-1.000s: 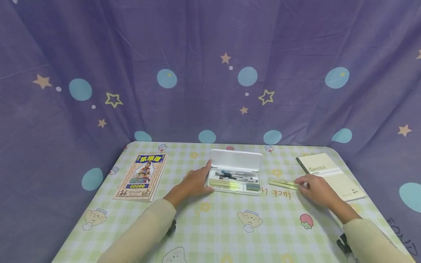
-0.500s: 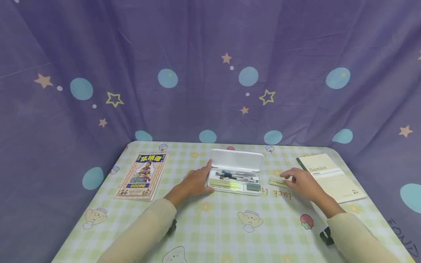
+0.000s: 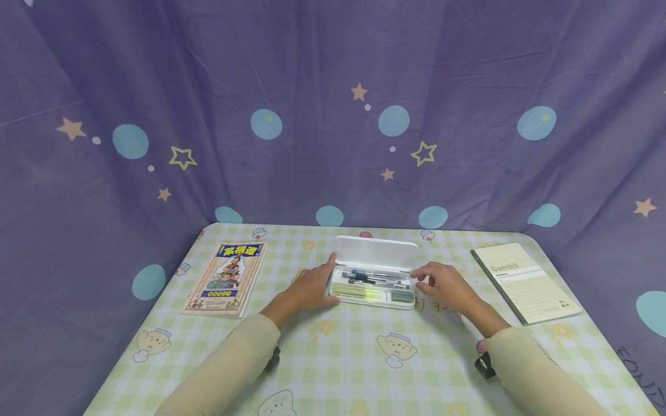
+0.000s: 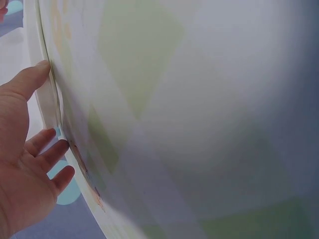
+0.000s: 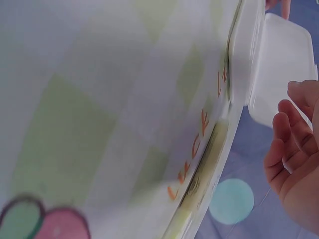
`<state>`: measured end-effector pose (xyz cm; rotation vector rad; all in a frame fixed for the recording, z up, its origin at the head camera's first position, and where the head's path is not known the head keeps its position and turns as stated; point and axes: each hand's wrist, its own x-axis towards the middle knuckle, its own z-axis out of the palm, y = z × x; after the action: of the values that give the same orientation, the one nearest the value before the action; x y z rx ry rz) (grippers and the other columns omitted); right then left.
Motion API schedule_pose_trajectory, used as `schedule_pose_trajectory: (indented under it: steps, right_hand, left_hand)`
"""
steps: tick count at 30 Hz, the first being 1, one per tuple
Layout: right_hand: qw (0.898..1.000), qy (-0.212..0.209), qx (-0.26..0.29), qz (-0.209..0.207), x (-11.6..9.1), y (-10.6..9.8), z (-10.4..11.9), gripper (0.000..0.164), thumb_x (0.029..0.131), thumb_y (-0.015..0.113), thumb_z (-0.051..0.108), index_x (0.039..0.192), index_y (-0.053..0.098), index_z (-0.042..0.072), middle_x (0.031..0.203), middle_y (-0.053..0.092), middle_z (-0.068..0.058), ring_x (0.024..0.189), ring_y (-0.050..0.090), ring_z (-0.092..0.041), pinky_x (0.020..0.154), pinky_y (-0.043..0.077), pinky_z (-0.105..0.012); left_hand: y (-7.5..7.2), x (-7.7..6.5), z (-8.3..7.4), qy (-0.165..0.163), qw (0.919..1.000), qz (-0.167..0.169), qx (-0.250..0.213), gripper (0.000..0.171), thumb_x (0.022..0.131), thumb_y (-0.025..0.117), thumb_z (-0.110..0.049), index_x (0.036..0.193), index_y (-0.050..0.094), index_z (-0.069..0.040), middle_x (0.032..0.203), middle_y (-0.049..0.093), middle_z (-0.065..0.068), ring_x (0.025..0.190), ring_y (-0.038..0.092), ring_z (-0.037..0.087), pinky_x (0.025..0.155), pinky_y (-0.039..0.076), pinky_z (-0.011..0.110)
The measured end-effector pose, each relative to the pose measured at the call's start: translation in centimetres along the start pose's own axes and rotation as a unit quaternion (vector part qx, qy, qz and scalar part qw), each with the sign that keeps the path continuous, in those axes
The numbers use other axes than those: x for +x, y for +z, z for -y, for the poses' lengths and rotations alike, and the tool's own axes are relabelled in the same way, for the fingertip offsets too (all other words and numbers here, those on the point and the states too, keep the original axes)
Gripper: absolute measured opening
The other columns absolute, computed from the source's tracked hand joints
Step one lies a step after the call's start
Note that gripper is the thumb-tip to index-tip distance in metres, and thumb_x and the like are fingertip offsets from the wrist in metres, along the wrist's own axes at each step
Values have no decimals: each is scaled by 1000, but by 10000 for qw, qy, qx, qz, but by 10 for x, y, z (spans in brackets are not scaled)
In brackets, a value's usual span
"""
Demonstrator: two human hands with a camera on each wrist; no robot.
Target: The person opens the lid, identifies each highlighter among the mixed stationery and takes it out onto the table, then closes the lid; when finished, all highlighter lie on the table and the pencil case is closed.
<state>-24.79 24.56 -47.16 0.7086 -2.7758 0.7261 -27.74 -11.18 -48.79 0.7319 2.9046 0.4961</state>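
We see the white pencil case (image 3: 373,281) lying open near the middle of the table (image 3: 333,370), its long axis running left to right, its lid (image 3: 376,252) standing up along the far side and its tray open toward us; pens and markers lie inside, lengthwise with the case; our left hand (image 3: 310,287) rests against its left end, fingers straight and loosely together, thumb spread toward the far corner; our right hand (image 3: 439,284) is at the right end, fingers lightly curled with the tips at the case's edge, and we cannot tell whether they pinch anything; in the right wrist view a yellow-green marker (image 5: 204,172) lies flat on the cloth just beside the case's right end, next to the orange lettering (image 5: 199,144), and the fingers (image 5: 289,144) hang above it, not closed on it; to the far left lies a colourful booklet (image 3: 226,279), long axis pointing away from us, well apart from the case; to the right lies a cream notebook (image 3: 524,282), angled, also apart; a purple curtain (image 3: 333,115) with stars and dots closes the far side; nothing stands between the hands and the case.
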Motion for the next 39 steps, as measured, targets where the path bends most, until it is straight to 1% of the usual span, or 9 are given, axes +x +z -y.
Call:
schedule_pose_trajectory:
  steps: [6,11,17,21,25,29,34,39]
  right_hand:
    - [9999,-60,63,128,8,7,9,18,87,77,7,105,79,11,87,72,4,62,47,2,58,42,-21]
    - [9993,-43,148,341,14,9,18,18,88,75,8,106,79,10,88,72,3,63,48,0,59,43,-21]
    - [9989,-77,152,444,21,15,27,19,89,74,9,107,79,9,88,72,4,67,52,-4,62,45,-22]
    - [9987,-223,133,432,25,20,33,17,89,74,10,106,80,11,85,71,6,67,54,-5,62,46,-22]
    - [9980,-491,51,400,29,28,38,16,89,74,11,104,80,11,83,71,6,68,57,-5,64,48,-23]
    - [9964,-675,-47,510,32,38,44,18,88,74,11,105,79,12,86,73,4,70,60,-3,66,51,-23]
    - [9953,-617,4,748,33,46,49,22,87,72,10,107,79,12,89,75,3,70,60,-2,67,51,-22]
    - [9944,-635,-34,840,33,50,52,21,87,72,11,107,79,14,87,74,3,70,60,-4,67,51,-23]
  left_hand:
    - [1,1,1,16,10000,14,84,119,80,84,-47,164,10,-7,155,51,15,137,55,34,107,45,52]
    - [0,1,0,13,9999,18,100,119,80,84,-46,164,10,-7,155,50,15,137,55,34,107,45,53]
    - [0,2,0,16,9998,34,194,118,81,83,-47,164,10,-7,154,51,15,136,56,33,106,46,51]
    - [0,1,0,13,9999,19,169,119,80,84,-47,164,10,-6,153,52,15,135,56,33,105,46,51]
    - [1,1,1,34,9999,32,140,119,80,84,-46,164,9,-7,153,52,15,135,56,33,105,46,51]
    - [1,1,2,50,9999,59,75,120,80,84,-46,164,8,-7,154,51,15,136,56,33,106,45,52]
    - [-1,0,1,57,10000,63,36,119,80,84,-46,164,9,-6,153,52,15,135,56,33,107,45,52]
    - [-2,-1,0,27,10000,72,1,118,81,84,-45,164,9,-7,154,51,15,136,55,34,108,44,52]
